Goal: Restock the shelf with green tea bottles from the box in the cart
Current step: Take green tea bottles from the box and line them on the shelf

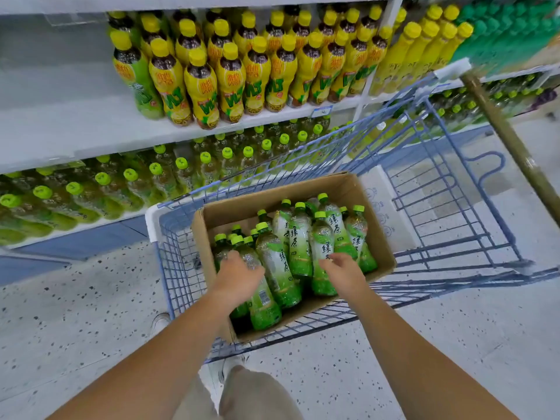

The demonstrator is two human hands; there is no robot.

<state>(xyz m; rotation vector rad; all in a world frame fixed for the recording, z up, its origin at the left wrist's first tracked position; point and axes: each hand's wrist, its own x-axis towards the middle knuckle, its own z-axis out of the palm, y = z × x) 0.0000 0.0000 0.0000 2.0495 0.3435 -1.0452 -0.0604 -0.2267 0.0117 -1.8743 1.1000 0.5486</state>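
Observation:
An open cardboard box (348, 186) sits in a blue wire cart (448, 189) and holds several green tea bottles (298, 244) with lime caps, lying tilted. My left hand (239, 275) rests on a bottle at the box's left side, fingers curled over it. Over a bottle at the right lies my right hand (341, 268), fingers spread on its label. Neither bottle is lifted. The lower shelf (91, 224) to the left carries rows of the same green tea bottles (100, 189).
The upper shelf (60, 131) holds yellow lemon tea bottles (230, 77), with bare shelf to their left. A wooden pole (512, 144) leans at the right beside the cart. Speckled floor surrounds the cart; my legs and shoes stand just behind it.

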